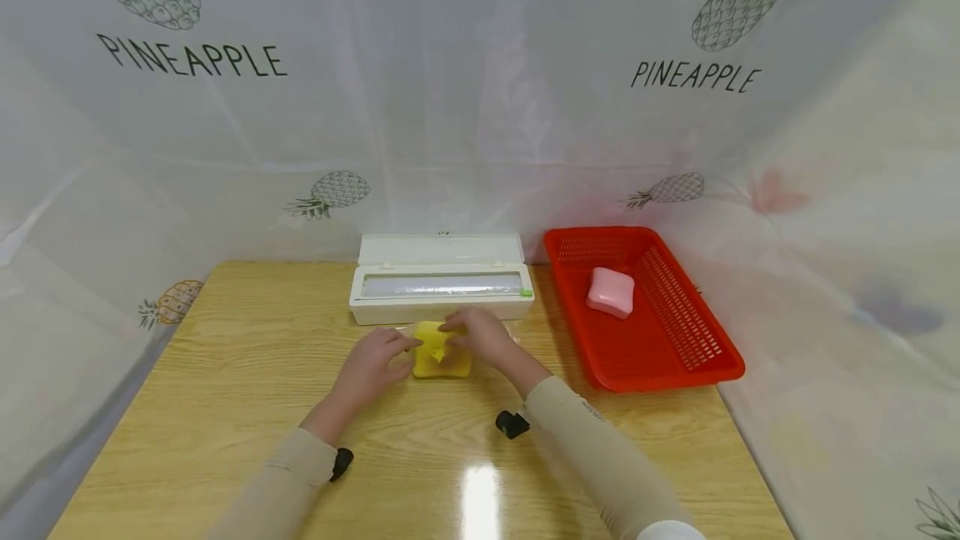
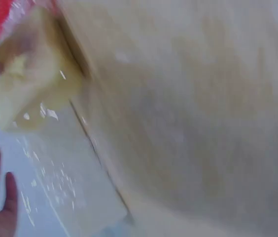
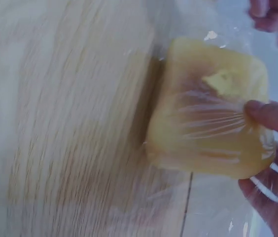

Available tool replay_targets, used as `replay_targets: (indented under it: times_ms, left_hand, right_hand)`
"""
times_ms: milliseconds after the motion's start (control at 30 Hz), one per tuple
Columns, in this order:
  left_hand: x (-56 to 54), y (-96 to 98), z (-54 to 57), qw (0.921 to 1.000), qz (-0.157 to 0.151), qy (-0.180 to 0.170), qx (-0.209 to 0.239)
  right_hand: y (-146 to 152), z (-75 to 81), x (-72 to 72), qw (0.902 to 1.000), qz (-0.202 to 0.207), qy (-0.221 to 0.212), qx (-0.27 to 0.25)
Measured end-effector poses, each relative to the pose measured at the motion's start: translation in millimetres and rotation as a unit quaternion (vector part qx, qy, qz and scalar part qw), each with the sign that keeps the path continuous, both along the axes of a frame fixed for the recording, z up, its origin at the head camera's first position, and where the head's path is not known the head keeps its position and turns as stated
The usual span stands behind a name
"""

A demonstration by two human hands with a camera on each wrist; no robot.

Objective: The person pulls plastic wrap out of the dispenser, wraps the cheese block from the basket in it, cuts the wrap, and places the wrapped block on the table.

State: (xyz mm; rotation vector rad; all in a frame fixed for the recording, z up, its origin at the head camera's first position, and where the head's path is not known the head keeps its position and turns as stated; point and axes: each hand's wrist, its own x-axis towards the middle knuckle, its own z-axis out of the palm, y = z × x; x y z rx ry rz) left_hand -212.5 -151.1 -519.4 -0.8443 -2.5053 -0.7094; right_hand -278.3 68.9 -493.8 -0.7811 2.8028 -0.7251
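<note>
Beige sleeves cross the table. The left hand, fingers loosely spread, holds nothing; beside it, before a white box, a film-covered yellow block is pinched by the right hand; rightmost, a red basket holds a pink block.

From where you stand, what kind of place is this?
Maybe a curtained-off wrapping spot: a light-brown wood-grained table, pale pineapple-print sheeting behind it, and an open white rectangular box holding a clear film roll.
</note>
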Motion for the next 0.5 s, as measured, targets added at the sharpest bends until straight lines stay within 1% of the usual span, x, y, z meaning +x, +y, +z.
replay_targets:
  times_ms: [33,67,100,133,167,200,233,300,333,367,400,467,500]
  left_hand:
    - [6.2,4.1,-1.6,0.9987,0.004,-0.045,0.026]
    - [12.0,8.6,-4.1,0.994,0.005,-0.093,0.057]
    - [18.1,13.2,-6.6,0.9849,0.006,-0.146,0.093]
    - [24.0,17.8,-9.8,0.9721,0.005,-0.195,0.131]
    - [29.8,22.2,-13.4,0.9571,0.002,-0.238,0.165]
    - [35.1,26.2,-17.8,0.9415,-0.003,-0.274,0.197]
    - [40.5,29.8,-22.0,0.9262,-0.011,-0.301,0.226]
    - [51.0,36.3,-30.6,0.9018,-0.018,-0.336,0.271]
    - [56.1,39.1,-34.1,0.8927,-0.021,-0.345,0.29]
    - [60.8,41.8,-36.4,0.8838,-0.021,-0.35,0.31]
    - [64.8,44.2,-38.4,0.8758,-0.021,-0.35,0.332]
    - [71.0,49.0,-39.8,0.8615,-0.015,-0.345,0.372]
    - [72.5,51.0,-40.0,0.8547,-0.016,-0.34,0.392]
  right_hand:
    - [0,0.0,1.4,1.0,-0.002,0.003,-0.004]
    - [0,0.3,2.9,1.0,-0.003,0.007,-0.006]
    - [0,0.6,4.3,0.9999,-0.002,0.011,-0.009]
    - [0,0.9,5.9,0.9998,-0.003,0.015,-0.011]
    - [0,1.5,7.9,0.9997,-0.004,0.019,-0.016]
    - [0,2.4,10.3,0.9994,-0.006,0.021,-0.025]
    - [1,3.3,13.2,0.9989,-0.012,0.024,-0.038]
    - [4,6.1,20.5,0.9952,-0.035,0.021,-0.088]
    - [5,7.5,24.6,0.9911,-0.05,0.017,-0.122]
    - [6,9.3,29.1,0.9845,-0.065,0.012,-0.163]
    - [8,10.5,33.2,0.9759,-0.078,0.006,-0.204]
    - [9,12.1,41.0,0.955,-0.104,-0.013,-0.278]
    - [9,12.1,44.4,0.946,-0.111,-0.022,-0.304]
